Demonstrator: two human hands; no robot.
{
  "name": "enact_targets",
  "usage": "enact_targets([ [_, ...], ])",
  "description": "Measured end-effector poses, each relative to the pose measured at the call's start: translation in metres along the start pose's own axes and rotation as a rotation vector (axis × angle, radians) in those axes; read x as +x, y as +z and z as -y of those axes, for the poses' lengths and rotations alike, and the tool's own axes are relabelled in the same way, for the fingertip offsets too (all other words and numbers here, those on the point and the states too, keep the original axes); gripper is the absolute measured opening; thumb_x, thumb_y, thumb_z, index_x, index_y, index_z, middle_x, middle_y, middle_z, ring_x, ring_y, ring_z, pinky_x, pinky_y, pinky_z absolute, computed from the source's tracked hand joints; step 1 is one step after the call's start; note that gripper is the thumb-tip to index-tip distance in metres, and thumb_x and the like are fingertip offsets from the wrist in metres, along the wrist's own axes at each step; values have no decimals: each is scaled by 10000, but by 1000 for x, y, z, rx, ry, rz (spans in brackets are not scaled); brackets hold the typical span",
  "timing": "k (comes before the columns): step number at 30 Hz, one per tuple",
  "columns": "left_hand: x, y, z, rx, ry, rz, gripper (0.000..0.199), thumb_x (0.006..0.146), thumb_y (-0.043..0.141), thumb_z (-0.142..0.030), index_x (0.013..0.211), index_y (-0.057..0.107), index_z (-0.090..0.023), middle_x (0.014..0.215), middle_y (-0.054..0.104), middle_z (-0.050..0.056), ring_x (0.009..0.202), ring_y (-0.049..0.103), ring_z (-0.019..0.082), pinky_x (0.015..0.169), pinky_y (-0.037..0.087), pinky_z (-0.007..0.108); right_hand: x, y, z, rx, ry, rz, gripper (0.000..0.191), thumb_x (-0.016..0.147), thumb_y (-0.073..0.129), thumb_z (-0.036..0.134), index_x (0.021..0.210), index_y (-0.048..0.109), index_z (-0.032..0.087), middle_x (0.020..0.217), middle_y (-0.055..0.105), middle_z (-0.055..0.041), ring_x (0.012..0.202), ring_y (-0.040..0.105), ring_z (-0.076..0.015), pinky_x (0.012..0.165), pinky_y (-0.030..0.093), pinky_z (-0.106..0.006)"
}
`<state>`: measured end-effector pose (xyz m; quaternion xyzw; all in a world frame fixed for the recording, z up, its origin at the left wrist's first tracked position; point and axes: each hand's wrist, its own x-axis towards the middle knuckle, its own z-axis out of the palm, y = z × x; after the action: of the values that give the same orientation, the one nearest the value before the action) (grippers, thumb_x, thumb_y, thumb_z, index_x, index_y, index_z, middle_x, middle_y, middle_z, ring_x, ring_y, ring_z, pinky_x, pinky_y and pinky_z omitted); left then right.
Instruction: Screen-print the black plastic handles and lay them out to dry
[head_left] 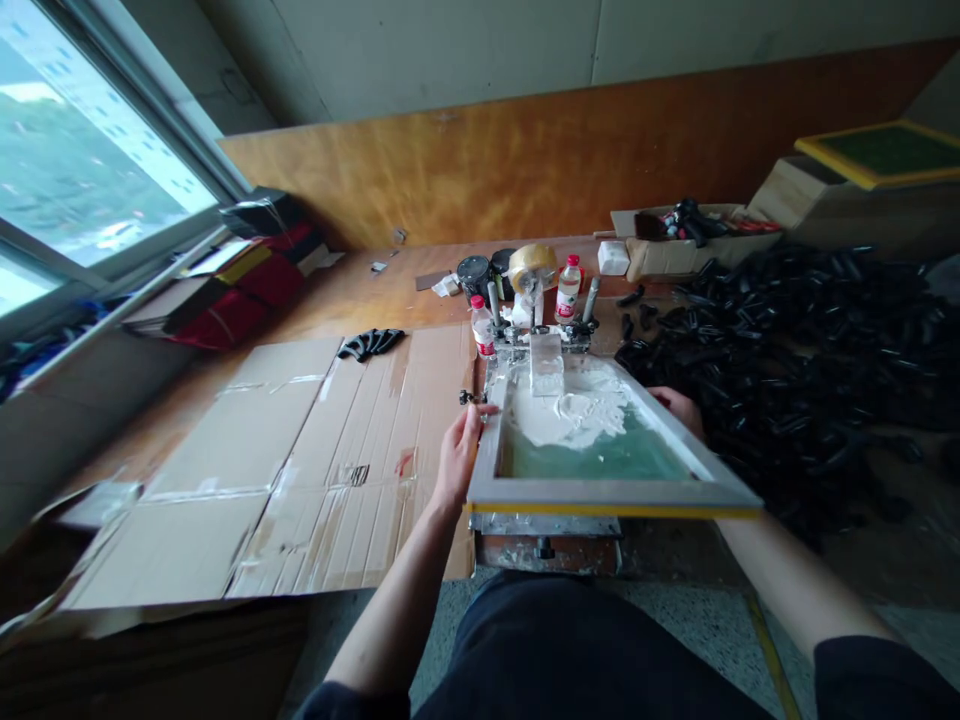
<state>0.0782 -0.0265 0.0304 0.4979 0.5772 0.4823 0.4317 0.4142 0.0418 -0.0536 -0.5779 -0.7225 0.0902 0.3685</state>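
Note:
A screen-printing frame with a grey rim and green mesh slopes in front of me, its near edge raised above the base plate. White paste covers the far part of the mesh. My left hand is closed at the left rim, one finger reaching onto it, near a small black knob. My right hand grips the right rim, its fingers partly hidden behind it. A pale block-like squeegee stands on the paste at the back, by the metal hinge clamp.
Flattened cardboard lies to the left, with several black curved pieces on it. A large heap of black pieces spreads at right. Behind the clamp are red-capped bottles, a tape roll and a black tub.

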Motion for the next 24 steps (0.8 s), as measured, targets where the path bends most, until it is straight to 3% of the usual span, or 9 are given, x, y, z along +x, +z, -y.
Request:
enact_targets([
  [2, -13, -3, 33, 47, -136, 78, 540, 850, 483, -607, 1129, 647, -175, 667, 563, -15, 530, 459, 88, 492, 352, 197, 18, -5, 9, -7, 33, -60, 413, 918, 416, 330, 1146, 658, 85, 1051, 674, -105, 855, 632, -179, 803, 522, -294],
  [4, -19, -1, 66, 105, -225, 98, 591, 819, 545, -574, 1278, 563, -203, 627, 523, -44, 492, 422, 81, 478, 326, 193, 34, 6, 37, -30, -36, -45, 487, 838, 599, 309, 1288, 569, 125, 1305, 551, -154, 1037, 601, -227, 909, 500, -369],
  [6, -19, 3, 92, 191, -258, 90, 647, 810, 567, -530, 1372, 479, -221, 623, 519, -54, 497, 434, 85, 502, 337, 197, 47, 26, 71, -95, -167, 70, 667, 746, 722, 270, 1359, 494, 140, 1426, 435, -162, 1198, 507, -279, 999, 443, -416],
  [8, -17, 7, 110, 282, -254, 86, 634, 825, 550, -487, 1396, 453, -230, 637, 531, -53, 526, 466, 95, 540, 358, 206, 53, 47, 98, -169, -226, 227, 595, 726, 743, 222, 1282, 544, 151, 1334, 523, -141, 1187, 503, -284, 977, 444, -409],
  [10, -14, 9, 118, 342, -249, 101, 598, 844, 520, -464, 1392, 458, -230, 650, 537, -50, 554, 489, 106, 567, 371, 217, 50, 61, 112, -204, -214, 385, 357, 762, 706, 199, 1108, 620, 179, 1101, 642, -90, 1049, 574, -250, 870, 476, -359],
  [13, -13, 7, 122, 375, -252, 119, 578, 860, 494, -473, 1376, 474, -212, 684, 566, -32, 610, 524, 124, 597, 390, 233, 23, 64, 114, -227, -256, 512, 100, 835, 602, 168, 920, 647, 195, 891, 665, -47, 880, 607, -205, 752, 456, -296],
  [19, -14, 5, 128, 364, -249, 117, 595, 868, 484, -501, 1389, 470, -211, 776, 618, 5, 675, 565, 140, 630, 421, 249, -27, 34, 100, -92, -626, 671, 275, 813, 468, 35, 911, 669, 196, 912, 669, -46, 875, 578, -174, 761, 415, -271],
  [21, -13, 6, 130, 369, -246, 111, 596, 868, 488, -496, 1389, 473, -206, 781, 617, 9, 680, 567, 140, 629, 422, 249, -23, 30, 100, -44, -605, 717, 246, 807, 500, 67, 880, 676, 222, 852, 663, -15, 841, 581, -163, 747, 413, -260],
  [24, -13, 6, 130, 349, -240, 102, 591, 865, 494, -494, 1377, 487, -199, 766, 607, 5, 680, 563, 140, 622, 416, 246, -16, 36, 102, -70, -501, 615, 224, 831, 510, 107, 906, 686, 225, 879, 673, -18, 863, 585, -178, 752, 422, -274],
])
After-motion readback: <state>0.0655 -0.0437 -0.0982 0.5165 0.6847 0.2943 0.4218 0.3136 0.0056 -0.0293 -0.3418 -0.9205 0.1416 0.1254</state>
